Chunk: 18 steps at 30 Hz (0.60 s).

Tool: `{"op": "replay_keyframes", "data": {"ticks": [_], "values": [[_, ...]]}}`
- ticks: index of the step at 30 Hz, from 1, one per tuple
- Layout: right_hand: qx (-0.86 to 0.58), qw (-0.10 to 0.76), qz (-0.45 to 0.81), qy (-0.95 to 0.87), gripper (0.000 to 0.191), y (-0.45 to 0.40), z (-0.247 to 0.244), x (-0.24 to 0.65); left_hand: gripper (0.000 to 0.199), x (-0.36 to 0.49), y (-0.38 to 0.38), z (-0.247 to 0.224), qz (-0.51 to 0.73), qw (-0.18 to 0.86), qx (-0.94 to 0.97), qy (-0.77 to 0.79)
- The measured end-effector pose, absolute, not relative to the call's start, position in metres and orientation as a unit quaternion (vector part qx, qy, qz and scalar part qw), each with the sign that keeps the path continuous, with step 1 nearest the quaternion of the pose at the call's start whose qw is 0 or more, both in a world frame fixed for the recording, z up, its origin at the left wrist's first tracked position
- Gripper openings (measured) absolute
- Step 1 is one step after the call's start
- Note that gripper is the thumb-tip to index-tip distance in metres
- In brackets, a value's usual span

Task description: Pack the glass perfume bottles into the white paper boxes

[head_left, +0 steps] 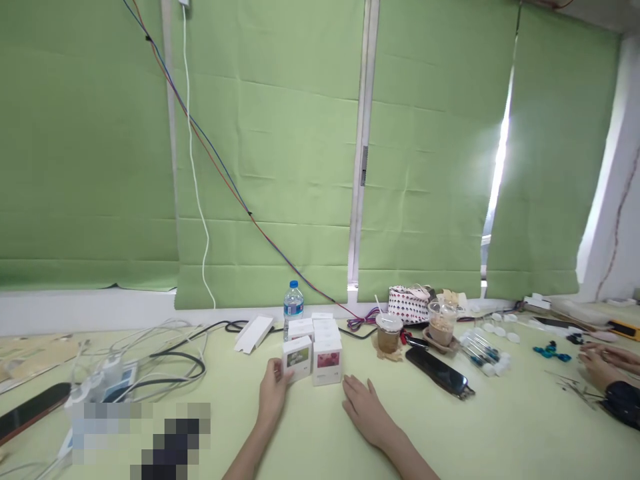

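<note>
Basically, from the head camera, two short rows of white boxes [325,329] are seen standing upright on the table [310,440], with a water bottle [293,308] right behind; the green-picture box [295,365] is placed at the front left, and the red-picture box [327,371] at the front right, with only a thin gap left between them. The green-picture box is touched at its lower left corner by the left hand [273,395], thumb at the front and fingers bent along the side; whether it's properly pinched or just steadied can't be told. The right hand [369,411] is laid palm down with fingers loosely spread, nothing gripped, fingertips just beside the red-picture box. As for what could go wrong, the green-picture box looks a bit skewed, so if it were pushed from that corner it could be swung into its neighbour, and the boxes behind could be shoved out of line or into the bottle; the red-picture box could be nudged by the right fingertips if that hand were slid inward. The iced drink cup [389,335] and the phone [437,371] are kept off to the right, so a spill seems less likely unless a forearm were swept that way.
</note>
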State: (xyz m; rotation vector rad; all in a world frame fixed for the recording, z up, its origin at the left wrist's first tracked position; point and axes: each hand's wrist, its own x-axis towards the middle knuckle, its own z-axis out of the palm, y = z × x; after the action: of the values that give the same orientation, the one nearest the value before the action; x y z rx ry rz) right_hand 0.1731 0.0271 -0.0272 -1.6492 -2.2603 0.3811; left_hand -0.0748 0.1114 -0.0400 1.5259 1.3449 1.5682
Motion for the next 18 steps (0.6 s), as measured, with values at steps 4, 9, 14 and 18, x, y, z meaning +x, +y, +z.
{"op": "replay_keyframes", "data": {"ticks": [4, 9, 14, 18], "values": [[-0.576, 0.157, 0.131, -0.791, 0.053, 0.030, -0.030, 0.176, 0.035, -0.081, 0.101, -0.036, 0.587, 0.313, 0.559, 0.495], [-0.577, 0.161, 0.136, -0.789, 0.052, 0.032, -0.034, 0.178, 0.036, -0.087, 0.080, -0.031, 0.564, 0.356, 0.568, 0.483], [-0.570, 0.179, 0.141, -0.789, 0.050, 0.030, -0.039, 0.177, 0.032, -0.093, 0.057, -0.025, 0.539, 0.398, 0.579, 0.465], [-0.566, 0.214, 0.146, -0.783, 0.048, 0.028, -0.041, 0.177, 0.033, -0.099, 0.043, -0.017, 0.502, 0.448, 0.596, 0.439]]}}
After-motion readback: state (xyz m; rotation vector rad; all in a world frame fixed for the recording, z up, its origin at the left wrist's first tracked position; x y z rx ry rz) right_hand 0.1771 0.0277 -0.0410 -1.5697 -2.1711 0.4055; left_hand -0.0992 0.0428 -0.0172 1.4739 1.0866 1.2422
